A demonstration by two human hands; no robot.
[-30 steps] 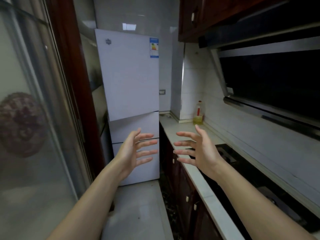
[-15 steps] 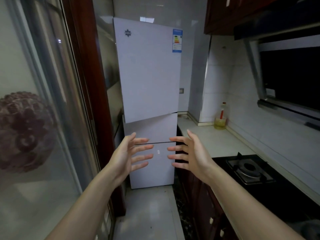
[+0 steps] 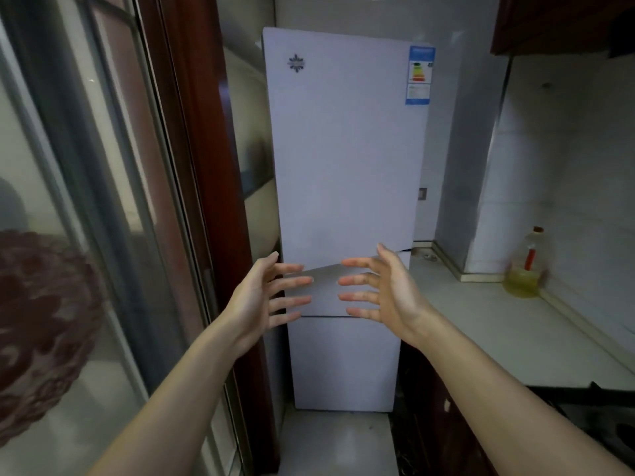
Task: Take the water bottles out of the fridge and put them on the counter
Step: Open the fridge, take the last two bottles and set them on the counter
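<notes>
A tall white fridge (image 3: 343, 159) stands straight ahead at the end of the narrow kitchen, with all of its doors closed. No water bottles are in sight. My left hand (image 3: 271, 297) and my right hand (image 3: 381, 286) are raised side by side in front of the fridge's middle door, palms facing each other, fingers spread, holding nothing. Neither hand touches the fridge. The pale counter (image 3: 508, 324) runs along the right, starting beside the fridge.
A bottle of yellow oil (image 3: 524, 269) stands on the counter by the tiled wall. A gas hob (image 3: 604, 417) sits at the lower right. A dark wooden door frame (image 3: 206, 201) and glass panels (image 3: 86, 201) line the left. Dark cabinets (image 3: 443, 424) run below the counter.
I have come closer to the fridge, which now fills more of the view. Both hands stay open and raised, and have drawn a little nearer together.
</notes>
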